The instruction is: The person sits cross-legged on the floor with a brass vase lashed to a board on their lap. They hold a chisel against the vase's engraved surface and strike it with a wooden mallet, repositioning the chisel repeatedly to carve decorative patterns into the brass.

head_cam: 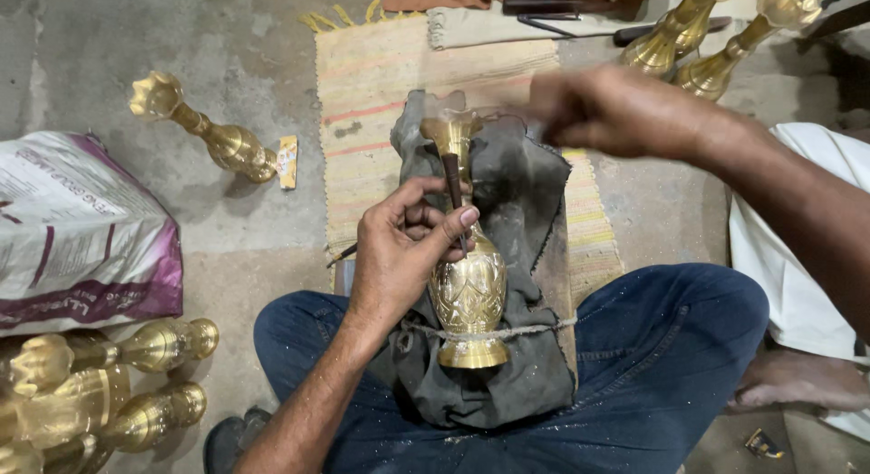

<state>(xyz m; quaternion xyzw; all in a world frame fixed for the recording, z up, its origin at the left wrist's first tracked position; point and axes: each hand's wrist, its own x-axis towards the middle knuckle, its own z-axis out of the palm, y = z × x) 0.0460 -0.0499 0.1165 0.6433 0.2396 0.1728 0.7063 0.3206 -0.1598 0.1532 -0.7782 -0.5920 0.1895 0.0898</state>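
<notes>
Brass vase [468, 293] lying on dark cloth [507, 184] across the lap, body engraved, neck plain. Left hand [399, 252] pinches a chisel [452, 179] on it; right hand [603, 107] above, blurred, grip unclear.

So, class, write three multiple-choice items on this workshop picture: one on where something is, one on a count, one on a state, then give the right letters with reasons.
1. Where does the brass vase being worked on lie?
A. on a dark cloth over the person's lap
B. inside the printed sack
C. on a shelf

2. How many brass vases stand at the top right?
A. none
B. two
C. five

3. What is the left hand doing?
A. resting flat on the floor
B. pinching a thin dark tool against the vase
C. holding a cup

Answers: 1 A, the cloth lies under it; 2 B, two necks show; 3 B, fingers grip the tool. The right hand is blurred.
</notes>
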